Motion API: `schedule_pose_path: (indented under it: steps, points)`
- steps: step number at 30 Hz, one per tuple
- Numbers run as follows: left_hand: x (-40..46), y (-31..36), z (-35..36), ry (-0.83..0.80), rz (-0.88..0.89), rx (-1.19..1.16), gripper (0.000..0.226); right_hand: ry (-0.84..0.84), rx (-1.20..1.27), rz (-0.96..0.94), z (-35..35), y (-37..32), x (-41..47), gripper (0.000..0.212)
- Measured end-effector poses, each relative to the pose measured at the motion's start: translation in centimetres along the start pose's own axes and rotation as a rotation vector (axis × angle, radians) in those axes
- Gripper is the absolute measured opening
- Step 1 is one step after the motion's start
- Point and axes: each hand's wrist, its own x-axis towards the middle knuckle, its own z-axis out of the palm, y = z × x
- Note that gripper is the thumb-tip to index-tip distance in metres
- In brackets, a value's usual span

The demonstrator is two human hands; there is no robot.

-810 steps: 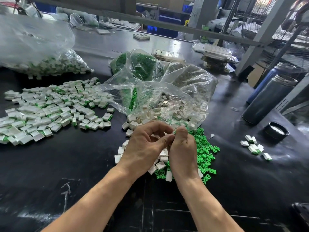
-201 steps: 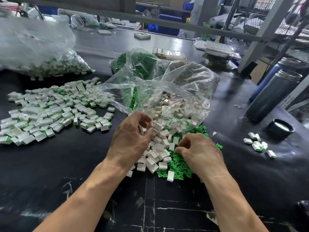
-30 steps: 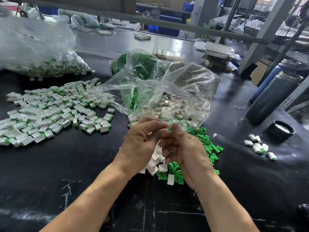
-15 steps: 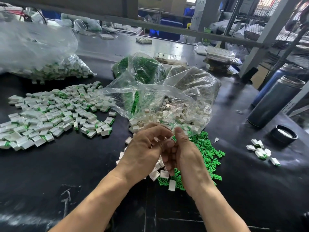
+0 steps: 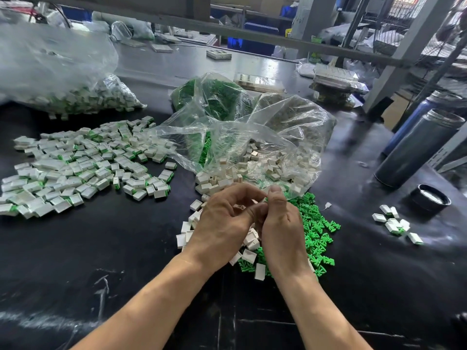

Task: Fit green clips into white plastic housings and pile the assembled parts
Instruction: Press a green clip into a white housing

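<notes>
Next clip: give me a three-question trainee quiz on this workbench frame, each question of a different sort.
1. True or false: the left hand and right hand meet above the loose green clips.
2. The big spread of assembled parts lies on which side of the hands? A) the person's left B) the person's right
3. Fill in: the white housings spill from a clear plastic ____.

Key: 1 true; 2 A; 3 bag.

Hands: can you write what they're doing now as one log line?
left hand: pinching small part | right hand: pinching same part | green clips: loose
</notes>
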Motion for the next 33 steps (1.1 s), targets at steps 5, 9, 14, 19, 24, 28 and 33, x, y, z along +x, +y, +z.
schedule_pose_path:
  steps: [5, 9, 14, 19, 24, 28, 33]
  points:
    - [-0.17, -0.22, 0.43, 0.033, -0.003, -0.042, 0.006, 0.109, -0.116, -0.02, 0.46, 0.0, 0.28, 0.066]
    - [-0.38, -0.18, 0.65, 0.06, -0.01, -0.044, 0.006, 0.144, -0.151, -0.043, 0.55, 0.05, 0.33, 0.066]
    - [-0.46, 0.11, 0.66, 0.082, -0.018, -0.042, 0.007, 0.168, -0.181, -0.062, 0.61, -0.31, 0.35, 0.061]
    - [-0.56, 0.35, 0.81, 0.106, -0.021, -0.042, 0.008, 0.179, -0.204, -0.068, 0.64, -0.35, 0.41, 0.063]
    - [-0.63, 0.31, 0.88, 0.117, -0.039, -0.041, 0.014, 0.181, -0.233, -0.062, 0.63, -0.14, 0.52, 0.068]
    - [-0.66, 0.33, 0.82, 0.118, -0.046, -0.033, 0.016, 0.175, -0.221, -0.057, 0.62, -0.23, 0.47, 0.063]
    - [-0.69, 0.36, 0.92, 0.131, -0.06, -0.05, 0.014, 0.179, -0.228, -0.079, 0.58, -0.07, 0.6, 0.066]
